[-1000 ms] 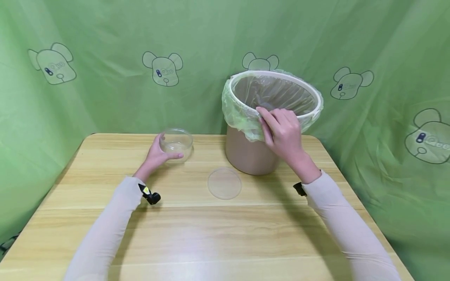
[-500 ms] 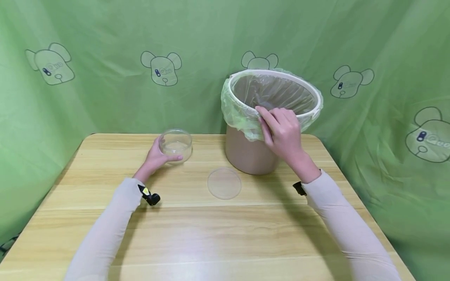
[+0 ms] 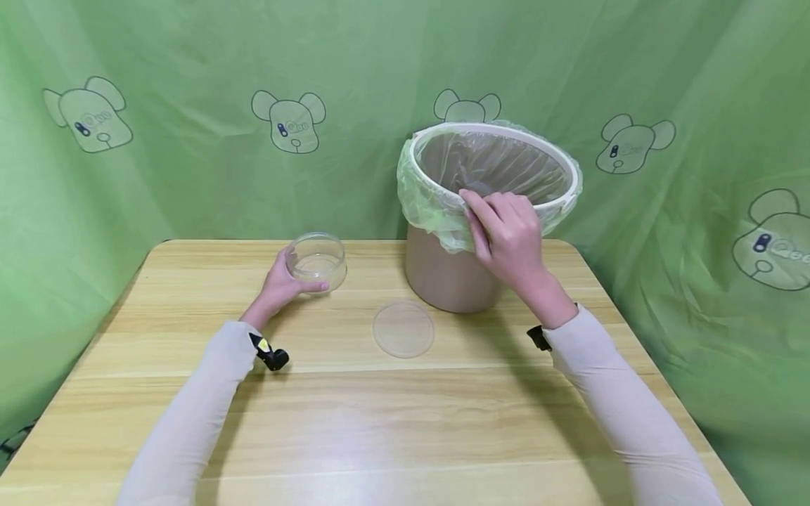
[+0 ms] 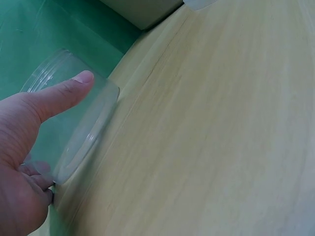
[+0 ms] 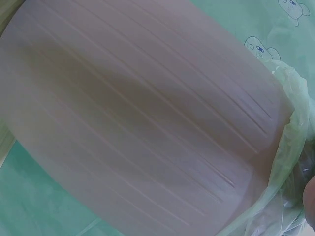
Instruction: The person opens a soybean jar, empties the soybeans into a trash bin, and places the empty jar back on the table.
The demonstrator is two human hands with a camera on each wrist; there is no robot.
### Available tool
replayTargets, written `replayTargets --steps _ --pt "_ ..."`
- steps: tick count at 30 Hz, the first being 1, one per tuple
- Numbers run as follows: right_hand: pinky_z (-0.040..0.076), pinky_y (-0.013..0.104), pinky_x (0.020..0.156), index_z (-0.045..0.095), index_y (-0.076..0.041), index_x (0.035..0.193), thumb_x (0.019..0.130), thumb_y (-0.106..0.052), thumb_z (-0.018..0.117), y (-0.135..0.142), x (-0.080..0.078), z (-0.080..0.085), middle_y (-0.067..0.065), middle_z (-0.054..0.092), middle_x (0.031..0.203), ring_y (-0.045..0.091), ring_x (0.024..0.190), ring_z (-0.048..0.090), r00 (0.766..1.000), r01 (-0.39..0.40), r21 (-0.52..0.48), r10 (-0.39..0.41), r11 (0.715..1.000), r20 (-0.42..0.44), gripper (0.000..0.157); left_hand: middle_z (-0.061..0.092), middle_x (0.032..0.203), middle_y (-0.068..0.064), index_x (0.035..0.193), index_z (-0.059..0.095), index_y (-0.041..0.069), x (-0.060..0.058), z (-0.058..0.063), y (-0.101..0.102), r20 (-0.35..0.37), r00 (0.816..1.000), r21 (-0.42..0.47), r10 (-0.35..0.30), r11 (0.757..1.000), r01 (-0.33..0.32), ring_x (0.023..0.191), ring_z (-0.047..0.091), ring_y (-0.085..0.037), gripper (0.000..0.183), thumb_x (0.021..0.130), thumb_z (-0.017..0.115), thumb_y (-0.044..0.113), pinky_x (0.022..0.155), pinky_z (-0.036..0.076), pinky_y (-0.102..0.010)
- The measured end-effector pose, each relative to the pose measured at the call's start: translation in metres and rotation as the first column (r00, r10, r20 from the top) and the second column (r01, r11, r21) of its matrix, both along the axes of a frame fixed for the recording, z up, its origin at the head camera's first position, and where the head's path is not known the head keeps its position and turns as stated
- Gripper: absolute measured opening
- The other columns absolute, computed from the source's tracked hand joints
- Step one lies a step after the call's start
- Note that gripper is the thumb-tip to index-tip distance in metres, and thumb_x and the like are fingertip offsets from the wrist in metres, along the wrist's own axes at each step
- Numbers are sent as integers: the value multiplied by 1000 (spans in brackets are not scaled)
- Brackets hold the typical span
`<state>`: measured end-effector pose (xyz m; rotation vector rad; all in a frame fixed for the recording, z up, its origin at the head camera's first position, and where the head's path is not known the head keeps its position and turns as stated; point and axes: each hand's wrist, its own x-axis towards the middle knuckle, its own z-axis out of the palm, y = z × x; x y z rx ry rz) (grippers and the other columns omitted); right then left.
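My left hand [image 3: 281, 281] grips a clear round plastic container [image 3: 325, 263], its thumb along the near side and the other fingers round the left. In the left wrist view the container [image 4: 74, 132] stands with its base on or just over the table; I cannot tell which. My right hand [image 3: 509, 242] pinches the front rim of a brownish trash can [image 3: 452, 281], over the pale green bag [image 3: 430, 207] that lines it. Ribs run along the can's wall [image 5: 133, 108] in the right wrist view, where only a bit of a finger shows at the right edge.
A clear round lid [image 3: 403, 329] lies flat on the wooden table [image 3: 354, 422], in front of the can and between the hands. Behind the table hangs a green curtain [image 3: 367, 176] printed with bear heads. A white ring [image 3: 436, 186] holds the bag at the can's mouth.
The clear container has tilted or shifted very slightly in the left hand. Both hands otherwise keep their places, and the can and lid stay where they were.
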<state>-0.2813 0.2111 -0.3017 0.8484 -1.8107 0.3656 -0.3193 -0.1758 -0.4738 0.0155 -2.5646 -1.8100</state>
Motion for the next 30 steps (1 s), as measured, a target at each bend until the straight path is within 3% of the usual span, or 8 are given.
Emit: replayTargets --steps 10,17,21,25,30 --pt "46 49 65 73 -5 120 98 -9 61 -3 -1 1 16 65 79 35 68 54 1000 -11 -1 11 1000 0 25 27 164 -24 163 11 13 3 0 -3 5 1000 3 0 1000 0 151 30 -40 130 65 96 21 128 24 -52" --pt "47 49 65 73 -5 120 98 -9 61 -2 -2 0 16 66 80 35 69 55 1000 -4 0 4 1000 -2 25 25 165 -23 163 7 11 2 -1 -2 -33 999 44 -9 999 11 152 29 -39 131 66 96 15 129 23 -51" --pt "48 49 66 73 -5 120 98 -12 60 0 -2 0 17 67 82 35 69 56 1000 4 0 -4 1000 11 26 19 168 -21 164 3 12 0 1 -3 -59 998 26 6 1000 -5 153 25 -40 137 65 97 22 129 21 -54" --pt "51 51 74 73 -6 122 96 -19 61 0 0 0 19 71 91 37 78 62 999 1 -29 1 1000 46 32 9 171 -16 165 0 19 1 14 -2 -91 995 -40 31 999 -34 156 16 -40 140 65 97 37 128 18 -60" --pt "50 54 101 68 -7 131 90 -22 65 -11 7 1 23 69 120 40 110 64 997 -46 -40 48 998 58 43 5 173 -6 165 2 26 7 40 3 -178 984 -112 33 992 -54 158 11 -34 132 71 91 49 127 16 -63"
